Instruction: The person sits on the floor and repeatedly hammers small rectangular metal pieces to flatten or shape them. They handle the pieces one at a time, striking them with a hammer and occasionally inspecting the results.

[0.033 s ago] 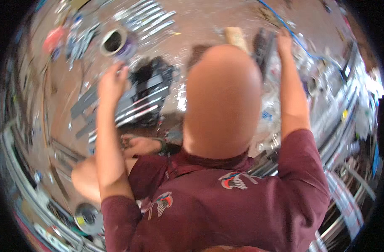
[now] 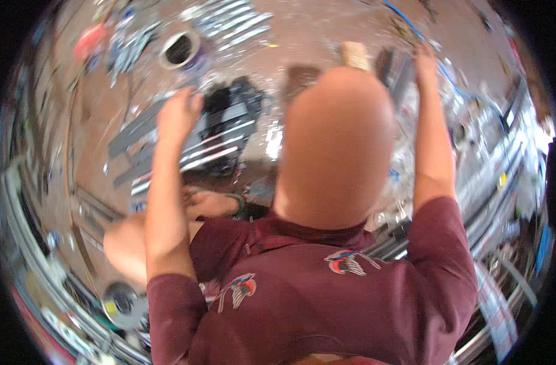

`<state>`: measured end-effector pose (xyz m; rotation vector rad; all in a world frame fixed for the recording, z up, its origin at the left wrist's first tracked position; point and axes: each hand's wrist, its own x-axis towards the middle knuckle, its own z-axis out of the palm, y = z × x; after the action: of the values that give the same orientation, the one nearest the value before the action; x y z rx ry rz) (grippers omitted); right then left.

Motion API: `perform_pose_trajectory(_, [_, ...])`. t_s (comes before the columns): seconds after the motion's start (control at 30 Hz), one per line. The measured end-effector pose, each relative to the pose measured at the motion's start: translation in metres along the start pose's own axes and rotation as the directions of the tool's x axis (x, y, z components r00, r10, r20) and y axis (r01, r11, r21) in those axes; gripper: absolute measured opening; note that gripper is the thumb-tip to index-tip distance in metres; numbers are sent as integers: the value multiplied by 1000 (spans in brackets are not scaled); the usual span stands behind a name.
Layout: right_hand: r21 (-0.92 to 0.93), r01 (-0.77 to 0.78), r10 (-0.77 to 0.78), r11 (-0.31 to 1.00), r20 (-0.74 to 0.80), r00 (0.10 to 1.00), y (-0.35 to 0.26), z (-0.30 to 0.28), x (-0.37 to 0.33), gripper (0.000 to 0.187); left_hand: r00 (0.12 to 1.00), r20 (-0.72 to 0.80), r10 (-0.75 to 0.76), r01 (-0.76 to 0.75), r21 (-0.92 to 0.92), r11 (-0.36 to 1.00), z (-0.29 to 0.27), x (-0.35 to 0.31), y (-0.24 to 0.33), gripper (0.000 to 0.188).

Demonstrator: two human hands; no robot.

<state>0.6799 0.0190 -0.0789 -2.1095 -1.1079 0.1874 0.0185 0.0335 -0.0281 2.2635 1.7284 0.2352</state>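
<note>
My left hand [image 2: 179,114] is raised in front of a bundle of dark grey flat bars and silver strips [image 2: 220,143], partly covering it. Its fingers look bent but are blurred, and whether they hold anything is unclear. Black plastic sheeting [image 2: 247,97] lies over part of the bundle. Beyond that hand stands a thick roll [image 2: 196,45] with a cream rim, a dark hollow middle and a purplish side. My right hand [image 2: 425,62] reaches far forward beside long dark grey bars [image 2: 394,73]; motion smears its fingers, and contact with the bars cannot be made out.
My bare bent knee [image 2: 335,146] hides the middle of the floor. A tan block [image 2: 354,55] lies beyond it. Silver strips [image 2: 235,24] and a red bundle [image 2: 90,41] lie farther off. Clear plastic wrap, a blue hose [image 2: 402,19] and long metal profiles [image 2: 490,188] occupy the right.
The whole view has shifted slightly, so floor things sit a little farther right. Both hands have shifted right in the picture with it.
</note>
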Motion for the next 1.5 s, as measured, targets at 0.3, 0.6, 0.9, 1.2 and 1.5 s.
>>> perform_pose_trajectory(0.3, [365,132,-312,921,494,812,-156,67,-104,33,903,403,-147,150,24,988,151,-61,-45,37])
perform_pose_trajectory(0.6, [112,254,-247,961,764,596,-42,180,-275,40,899,402,-175,215,-56,975,154,-57,-16,27])
perform_pose_trajectory(0.9, [152,691,-548,706,735,398,-125,233,-282,50,992,52,-118,115,66,991,181,-47,-31,47])
perform_pose_trajectory(1.2, [89,629,-406,772,831,381,-130,263,-270,47,974,186,127,-156,153,976,173,-15,-45,27])
perform_pose_trajectory(1.5, [327,-381,-132,865,880,457,-248,205,-174,26,984,144,105,-79,-179,981,-34,-2,-44,46])
